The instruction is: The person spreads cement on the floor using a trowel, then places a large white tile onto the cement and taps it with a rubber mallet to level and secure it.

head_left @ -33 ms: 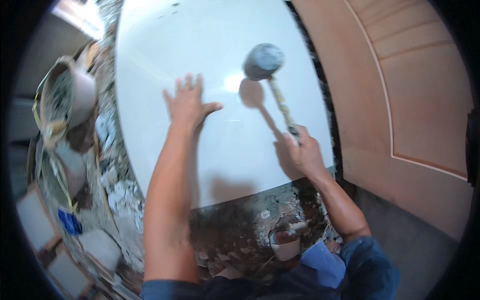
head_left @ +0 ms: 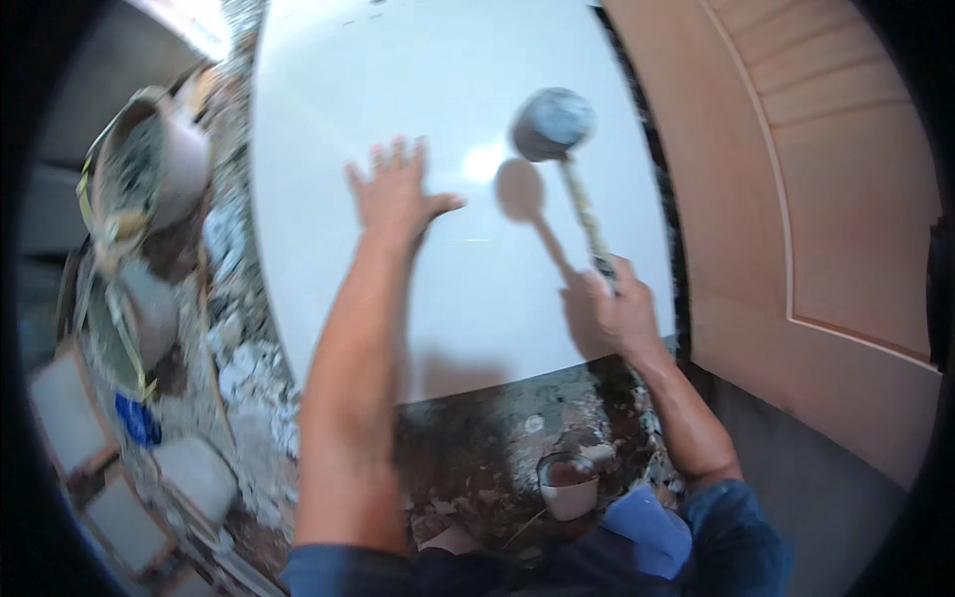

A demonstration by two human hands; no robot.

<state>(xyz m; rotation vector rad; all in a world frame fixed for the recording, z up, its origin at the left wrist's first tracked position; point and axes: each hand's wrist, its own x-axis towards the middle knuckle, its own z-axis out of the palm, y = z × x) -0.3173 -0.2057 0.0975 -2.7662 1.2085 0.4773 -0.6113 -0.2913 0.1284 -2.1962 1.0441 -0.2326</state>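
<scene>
A large glossy white slab [head_left: 477, 318], like a big tile, lies in front of me. Palm down, my left hand [head_left: 391, 194] rests on it with fingers spread, holding nothing. My right hand [head_left: 625, 310] is closed round the handle of a mallet [head_left: 554, 121] with a thick grey-blue head. That head hangs above the slab, right of my left hand, and casts a shadow on the white surface. The handle looks pale and worn, with a dark part beside my grip.
Tan panels [head_left: 846, 219] flank the slab on the right. At left stand a bucket [head_left: 179, 169] of grey mix and another bucket [head_left: 144, 318], near rubble [head_left: 244, 373] and a blue scrap [head_left: 137, 420]. Close to me sits a small cup-like container [head_left: 570, 497] on rough ground.
The whole view has shifted a little, so the slab, buckets and both hands appear slightly farther right. My hands and the mallet keep nearly the same places over the slab.
</scene>
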